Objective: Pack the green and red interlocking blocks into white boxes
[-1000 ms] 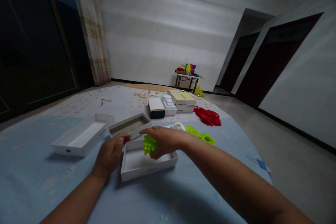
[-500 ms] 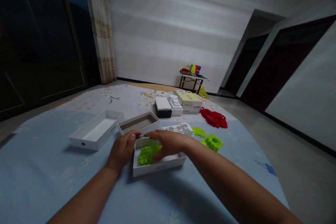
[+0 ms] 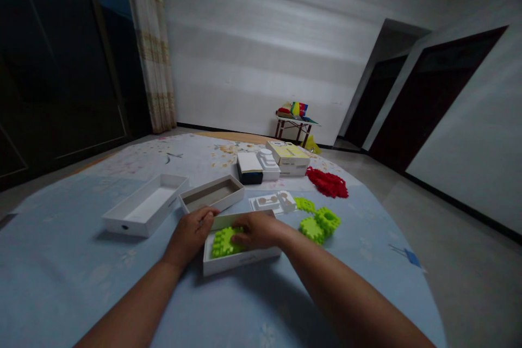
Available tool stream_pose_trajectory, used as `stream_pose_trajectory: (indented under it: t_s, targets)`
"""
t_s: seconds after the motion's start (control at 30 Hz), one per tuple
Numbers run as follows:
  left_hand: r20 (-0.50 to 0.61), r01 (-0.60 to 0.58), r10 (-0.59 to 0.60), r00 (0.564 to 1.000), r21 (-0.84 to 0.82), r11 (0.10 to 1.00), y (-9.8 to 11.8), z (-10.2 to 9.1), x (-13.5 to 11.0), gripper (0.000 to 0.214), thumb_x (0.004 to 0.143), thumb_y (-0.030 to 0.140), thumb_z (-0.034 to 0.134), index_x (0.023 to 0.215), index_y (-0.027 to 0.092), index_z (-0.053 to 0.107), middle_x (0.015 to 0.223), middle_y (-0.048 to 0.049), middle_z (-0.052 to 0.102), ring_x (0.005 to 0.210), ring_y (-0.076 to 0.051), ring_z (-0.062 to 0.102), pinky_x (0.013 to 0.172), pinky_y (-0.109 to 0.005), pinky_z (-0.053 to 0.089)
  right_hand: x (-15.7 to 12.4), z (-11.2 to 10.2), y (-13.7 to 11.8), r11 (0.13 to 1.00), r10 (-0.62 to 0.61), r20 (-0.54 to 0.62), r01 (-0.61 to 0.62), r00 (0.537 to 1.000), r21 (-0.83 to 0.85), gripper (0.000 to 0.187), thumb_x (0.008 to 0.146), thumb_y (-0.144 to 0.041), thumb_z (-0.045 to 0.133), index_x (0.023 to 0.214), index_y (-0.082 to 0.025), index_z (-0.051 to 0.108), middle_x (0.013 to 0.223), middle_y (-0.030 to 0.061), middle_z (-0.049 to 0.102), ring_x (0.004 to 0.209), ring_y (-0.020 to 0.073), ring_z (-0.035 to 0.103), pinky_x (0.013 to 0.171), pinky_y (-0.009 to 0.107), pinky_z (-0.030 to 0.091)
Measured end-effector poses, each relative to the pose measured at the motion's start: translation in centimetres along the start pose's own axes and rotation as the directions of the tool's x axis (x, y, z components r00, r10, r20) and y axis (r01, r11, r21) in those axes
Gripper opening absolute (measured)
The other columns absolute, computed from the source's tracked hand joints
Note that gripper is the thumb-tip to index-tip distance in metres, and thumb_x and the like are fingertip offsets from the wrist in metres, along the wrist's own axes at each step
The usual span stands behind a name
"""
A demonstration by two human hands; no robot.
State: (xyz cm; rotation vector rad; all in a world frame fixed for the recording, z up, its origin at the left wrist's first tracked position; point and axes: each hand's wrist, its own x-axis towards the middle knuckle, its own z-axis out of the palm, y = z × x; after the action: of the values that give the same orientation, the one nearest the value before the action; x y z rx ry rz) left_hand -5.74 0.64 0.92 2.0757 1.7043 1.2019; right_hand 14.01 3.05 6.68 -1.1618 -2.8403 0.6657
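A white open box (image 3: 240, 262) sits in front of me on the table. Inside it, toward the left end, lies a bright green toothed interlocking foam-like block (image 3: 223, 244). My right hand (image 3: 260, 230) reaches into the box, thumb and fingers closed on the right side of this block. The curled fingers of my left hand (image 3: 191, 234) grip the box's far left corner. To the right of the box, on the cloth, are more green pieces: a round-looking toothed piece (image 3: 312, 230), a hollow cube-like one (image 3: 328, 220) and a flat one (image 3: 304, 204).
Two more open boxes, a white one (image 3: 141, 223) and a grey-lined one (image 3: 190, 204), stand at left. Beyond are a white molded tray (image 3: 261, 204), a dark box with a white top (image 3: 249, 174), a yellow-topped box (image 3: 293, 166) and a red tangled bundle (image 3: 327, 182).
My right hand has settled lower against the green block, which now shows sharply instead of blurred. The view has shifted slightly. My left hand stays at the box corner.
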Motion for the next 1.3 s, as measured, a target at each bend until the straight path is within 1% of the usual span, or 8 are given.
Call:
stream_pose_trajectory:
  t_s: [0.33,0.5,0.6,0.7,0.77,0.93,1.13,1.3]
  targets:
    - [0.050,0.075,-0.076,0.996,0.019,0.997,-0.2,0.3,0.3,0.038,0.081,0.041,0.038,0.093,0.018,0.066,0.091,-0.0038,0.071,0.082,-0.020,0.065,0.073,-0.027,0.050,-0.6,0.7,0.0,0.964,-0.051,-0.107,0.076,0.993,0.254,0.046,0.075,-0.038,0.057,0.117,-0.018,0.054,0.101,0.0080,0.066,0.084,0.0188,0.062,0.071,0.026,0.047]
    - [0.064,0.102,-0.102,0.993,0.008,0.995,-0.4,0.5,0.5,0.039,0.080,0.044,0.039,0.093,0.019,0.066,0.090,-0.0037,0.072,0.077,-0.019,0.066,0.065,-0.025,0.051,-4.8,-2.2,4.8,0.941,0.037,-0.418,0.109,0.908,0.321,0.039,0.079,-0.034,0.054,0.114,-0.016,0.056,0.105,0.0077,0.064,0.087,0.0159,0.061,0.078,0.029,0.048]
    - [0.034,0.094,-0.095,0.995,0.021,0.995,-0.7,0.5,0.7,0.037,0.078,0.043,0.041,0.090,0.021,0.067,0.089,-0.0027,0.072,0.077,-0.019,0.067,0.063,-0.024,0.051,-8.6,-4.0,9.3,0.955,0.127,-0.487,0.027,0.864,0.296,0.039,0.078,-0.032,0.054,0.114,-0.016,0.055,0.110,0.0083,0.061,0.095,0.0172,0.058,0.085,0.033,0.046]
    - [0.025,0.113,-0.113,0.993,0.009,0.994,-1.0,0.6,0.7,0.035,0.076,0.044,0.043,0.088,0.023,0.068,0.084,-0.0006,0.073,0.069,-0.018,0.067,0.056,-0.022,0.051,-12.1,-5.2,13.4,0.977,0.196,-0.459,-0.132,0.867,0.167,0.052,0.072,-0.030,0.061,0.121,-0.019,0.049,0.125,0.0093,0.051,0.114,0.0215,0.047,0.097,0.039,0.036]
    - [0.036,0.129,-0.129,0.991,-0.007,0.992,-1.0,0.6,0.8,0.034,0.076,0.044,0.044,0.087,0.024,0.069,0.083,0.0004,0.073,0.065,-0.018,0.067,0.053,-0.021,0.051,-13.5,-5.7,15.1,0.980,0.197,-0.344,-0.190,0.918,0.054,0.067,0.066,-0.027,0.065,0.128,-0.019,0.042,0.134,0.0109,0.041,0.123,0.0233,0.036,0.103,0.040,0.028]
    - [0.070,0.197,-0.195,0.978,-0.018,0.980,-0.5,0.4,0.7,0.035,0.077,0.046,0.044,0.091,0.024,0.067,0.088,0.0018,0.073,0.072,-0.019,0.067,0.057,-0.024,0.052,-13.7,-5.5,15.8,0.953,0.212,-0.106,-0.229,0.972,-0.196,0.089,0.055,-0.021,0.070,0.135,-0.021,0.031,0.142,0.0133,0.027,0.129,0.0307,0.022,0.102,0.048,0.023]
    - [0.086,0.240,-0.238,0.967,-0.018,0.971,-0.2,0.2,0.6,0.038,0.076,0.046,0.044,0.094,0.021,0.066,0.088,-0.0008,0.073,0.073,-0.021,0.066,0.054,-0.026,0.052,-12.0,-4.6,16.7,0.942,0.152,-0.034,-0.155,0.988,-0.298,0.082,0.056,-0.008,0.064,0.132,-0.017,0.036,0.130,0.0156,0.042,0.118,0.0282,0.039,0.094,0.039,0.034]
    - [0.087,0.217,-0.213,0.973,-0.033,0.976,-0.4,0.3,0.7,0.034,0.075,0.046,0.046,0.090,0.024,0.067,0.085,0.0021,0.073,0.071,-0.020,0.066,0.056,-0.026,0.052,-11.8,-4.4,17.4,0.932,0.150,-0.073,-0.165,0.986,-0.322,0.070,0.057,-0.017,0.067,0.124,-0.016,0.046,0.112,0.0150,0.052,0.100,0.0262,0.050,0.083,0.034,0.041]
